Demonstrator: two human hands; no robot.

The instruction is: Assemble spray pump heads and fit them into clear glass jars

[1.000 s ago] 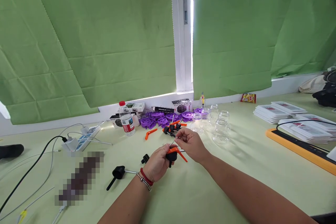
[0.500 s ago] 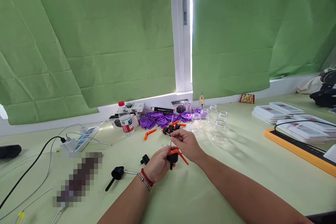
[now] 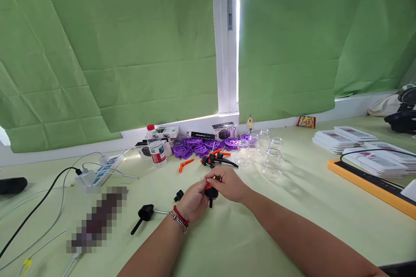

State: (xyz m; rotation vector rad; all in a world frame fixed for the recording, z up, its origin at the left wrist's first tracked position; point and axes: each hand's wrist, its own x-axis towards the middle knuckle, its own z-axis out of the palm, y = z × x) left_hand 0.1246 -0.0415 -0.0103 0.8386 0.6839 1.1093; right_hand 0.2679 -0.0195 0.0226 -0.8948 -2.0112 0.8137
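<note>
My left hand (image 3: 194,202) is closed around a black rounded plastic part (image 3: 212,192) with a short black stem pointing down. A bit of an orange plastic piece (image 3: 208,187) shows on top of it. My right hand (image 3: 230,183) is pinched at the top of this assembly, its fingertips against the orange piece; what they grip is hidden. Left of my left wrist lies a black cup-shaped part (image 3: 145,212) with a handle and a metal rod. A small black knob part (image 3: 178,195) sits just behind my left hand.
Behind my hands lie a loose orange lever (image 3: 186,165), black-and-orange parts (image 3: 216,159) and a pile of purple plastic parts (image 3: 195,147). Clear glass jars (image 3: 273,166) and a water bottle (image 3: 156,149) stand nearby. A power strip (image 3: 105,171) with cables is left, white stacks (image 3: 373,160) right.
My right hand has come down onto the assembly in my left hand. The upright thin metal rod at its fingertips and the long orange arm are now out of sight.
</note>
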